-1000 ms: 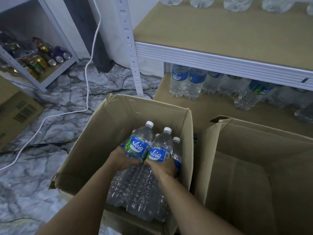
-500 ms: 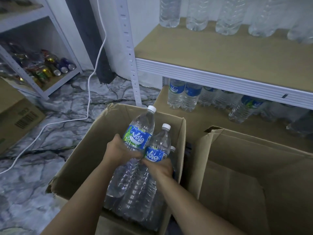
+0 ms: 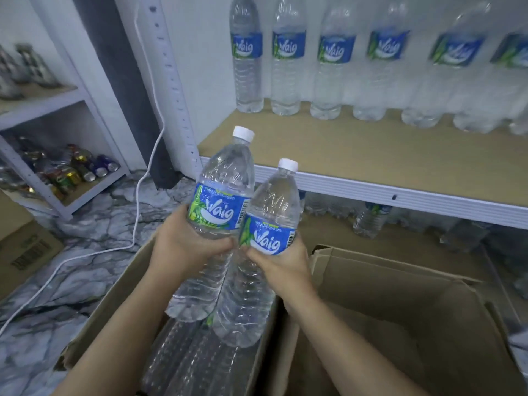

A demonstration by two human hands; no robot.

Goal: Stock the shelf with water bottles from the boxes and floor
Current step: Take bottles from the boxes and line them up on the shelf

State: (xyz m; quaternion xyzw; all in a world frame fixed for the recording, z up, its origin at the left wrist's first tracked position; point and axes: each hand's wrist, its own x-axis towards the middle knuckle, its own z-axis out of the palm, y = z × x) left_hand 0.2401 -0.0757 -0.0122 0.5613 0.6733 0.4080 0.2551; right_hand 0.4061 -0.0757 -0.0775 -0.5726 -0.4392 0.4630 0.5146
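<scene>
My left hand [image 3: 183, 247] grips a clear water bottle [image 3: 220, 195] with a blue label and white cap. My right hand [image 3: 281, 267] grips a second, like bottle [image 3: 268, 224] just to its right. Both bottles are upright, side by side and touching, lifted above the open cardboard box [image 3: 114, 292] that holds more bottles [image 3: 188, 358]. The tan shelf board [image 3: 371, 150] lies just beyond the bottle caps, with a row of several bottles [image 3: 331, 61] standing along its back.
A second open cardboard box [image 3: 400, 324] stands at the right. More bottles [image 3: 368, 221] lie on the lower shelf. A white cable [image 3: 137, 195] runs over the marble floor. A white rack with cans [image 3: 77, 170] and another carton [image 3: 25, 250] are at the left.
Both hands have lifted the two bottles up out of the box toward the shelf. My view has tilted up, showing the row on the upper shelf.
</scene>
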